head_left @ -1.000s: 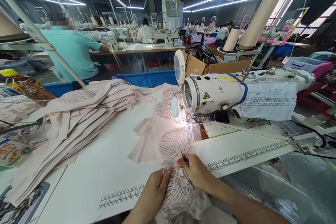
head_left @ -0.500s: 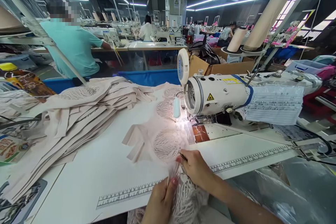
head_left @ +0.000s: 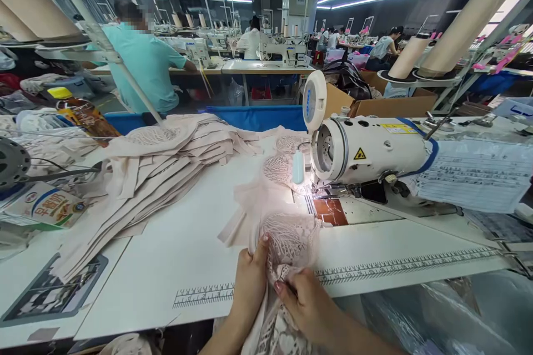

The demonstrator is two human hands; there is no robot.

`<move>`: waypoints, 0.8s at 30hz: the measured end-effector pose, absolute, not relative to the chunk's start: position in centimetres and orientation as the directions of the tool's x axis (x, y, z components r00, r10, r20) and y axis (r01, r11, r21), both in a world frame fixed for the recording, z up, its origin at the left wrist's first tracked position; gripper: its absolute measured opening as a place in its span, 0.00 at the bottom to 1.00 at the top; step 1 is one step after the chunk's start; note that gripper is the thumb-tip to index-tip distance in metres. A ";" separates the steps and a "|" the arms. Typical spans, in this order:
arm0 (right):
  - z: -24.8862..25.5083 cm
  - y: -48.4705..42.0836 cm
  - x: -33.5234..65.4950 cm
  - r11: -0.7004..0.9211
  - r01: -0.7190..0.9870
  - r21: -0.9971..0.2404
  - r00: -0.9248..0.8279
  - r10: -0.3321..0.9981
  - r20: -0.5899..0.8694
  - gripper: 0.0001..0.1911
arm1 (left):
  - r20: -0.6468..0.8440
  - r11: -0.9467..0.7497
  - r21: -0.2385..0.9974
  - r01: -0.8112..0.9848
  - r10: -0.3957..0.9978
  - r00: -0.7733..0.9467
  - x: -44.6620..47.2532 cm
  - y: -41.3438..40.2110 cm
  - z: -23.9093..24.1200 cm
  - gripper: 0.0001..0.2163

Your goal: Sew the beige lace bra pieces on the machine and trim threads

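Note:
A pale pink lace garment piece (head_left: 291,237) lies at the front of the sewing table and hangs over its edge toward me. My left hand (head_left: 251,274) pinches its left side, thumb on top. Close beside it, my right hand (head_left: 307,302) is closed on the gathered lace edge, fingertips curled under. Whether it also holds a small tool is hidden. Just beyond my hands stands the white sewing machine (head_left: 375,147), its lamp lighting the needle area. More of the lace fabric (head_left: 278,169) stretches back along the left of the needle.
A stack of pink fabric pieces (head_left: 183,150) covers the table's left. Behind it are a bottle with a yellow cap (head_left: 85,113) and a carton (head_left: 45,205). Thread cones (head_left: 410,58) stand at back right, above a cardboard box (head_left: 391,105). A co-worker (head_left: 141,64) sits ahead.
My left hand has moved up onto the lace, and my right hand has come down nearer the table edge. The lace has shifted away from the needle toward me. The view has turned left.

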State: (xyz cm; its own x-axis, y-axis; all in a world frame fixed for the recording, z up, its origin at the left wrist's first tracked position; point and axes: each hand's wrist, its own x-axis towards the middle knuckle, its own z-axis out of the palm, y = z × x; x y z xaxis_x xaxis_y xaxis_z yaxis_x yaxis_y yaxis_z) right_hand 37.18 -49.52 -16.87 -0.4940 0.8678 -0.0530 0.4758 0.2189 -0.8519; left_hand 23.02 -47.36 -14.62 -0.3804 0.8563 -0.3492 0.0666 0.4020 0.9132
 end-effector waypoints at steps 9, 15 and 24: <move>-16.0 -49.0 38.7 0.088 0.431 -0.898 -0.420 0.900 -0.114 0.24 | -0.423 0.405 0.906 -0.124 0.878 -0.223 21.7 -48.3 -14.3 0.30; -15.2 -48.2 40.5 -0.019 0.488 -0.873 -0.447 0.853 -0.269 0.24 | -0.386 0.347 0.859 -0.375 0.922 -0.031 20.8 -45.2 -13.9 0.22; -12.5 -47.8 43.5 0.257 0.803 -0.538 -0.444 0.860 -0.251 0.10 | 0.322 -0.076 0.818 0.570 0.881 -0.345 15.3 -39.4 -14.3 0.28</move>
